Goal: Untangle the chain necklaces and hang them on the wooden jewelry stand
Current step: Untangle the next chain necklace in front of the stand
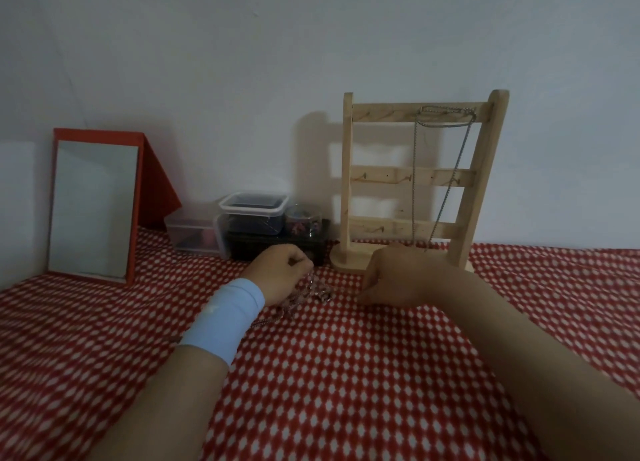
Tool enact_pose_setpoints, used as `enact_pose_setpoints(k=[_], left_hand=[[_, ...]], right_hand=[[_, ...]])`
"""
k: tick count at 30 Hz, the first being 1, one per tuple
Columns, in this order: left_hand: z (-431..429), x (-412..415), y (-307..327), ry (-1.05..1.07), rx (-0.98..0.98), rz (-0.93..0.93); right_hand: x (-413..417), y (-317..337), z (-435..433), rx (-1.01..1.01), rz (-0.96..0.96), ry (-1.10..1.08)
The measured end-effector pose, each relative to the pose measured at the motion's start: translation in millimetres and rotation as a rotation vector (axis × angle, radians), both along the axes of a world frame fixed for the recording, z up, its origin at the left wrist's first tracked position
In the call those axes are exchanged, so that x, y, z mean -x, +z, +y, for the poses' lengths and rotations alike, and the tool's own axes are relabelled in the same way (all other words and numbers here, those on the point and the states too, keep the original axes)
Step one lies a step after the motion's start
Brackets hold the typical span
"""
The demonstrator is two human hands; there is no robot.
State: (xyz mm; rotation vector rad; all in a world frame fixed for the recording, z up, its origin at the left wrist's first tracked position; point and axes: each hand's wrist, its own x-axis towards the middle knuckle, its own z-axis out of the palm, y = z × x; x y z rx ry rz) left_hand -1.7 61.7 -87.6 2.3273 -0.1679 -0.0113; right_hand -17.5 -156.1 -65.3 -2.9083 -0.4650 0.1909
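Your left hand [282,273], wearing a pale blue wristband [225,317], is curling its fingers and pinching the tangle of chains [313,292]. That tangle is lying on the red and white cloth [346,374], touching the left hand and sitting between your two hands. Your right hand [398,277] is hovering low over the cloth with its fingers curled under; I cannot tell whether it is pinching a strand. Just behind it the wooden stand [347,183] is standing upright near the wall [242,45], and one chain [414,163] is hanging from its top bar down toward the base. Further left, plastic boxes [254,206] are sitting stacked, and a red-framed mirror [93,204] is leaning back.
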Motion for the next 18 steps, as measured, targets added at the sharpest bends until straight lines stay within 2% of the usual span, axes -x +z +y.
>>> enact_pose_setpoints(k=[5, 8, 10, 14, 18], left_hand=[[-3, 0, -6, 0.075, -0.23, -0.142], [-1, 0, -6, 0.023, -0.185, -0.132], [1, 1, -4, -0.047, -0.194, -0.092], [3, 2, -4, -0.054, -0.318, -0.043], [7, 1, -2, -0.095, -0.342, 0.058]], right_hand=[[6, 0, 4, 0.217, -0.189, -0.081], [7, -3, 7, 0.299, -0.213, -0.094], [7, -6, 10, 0.222, -0.253, -0.068], [5, -5, 24, -0.116, -0.26, 0.046], [-9, -9, 41, -0.143, -0.191, 0.104]])
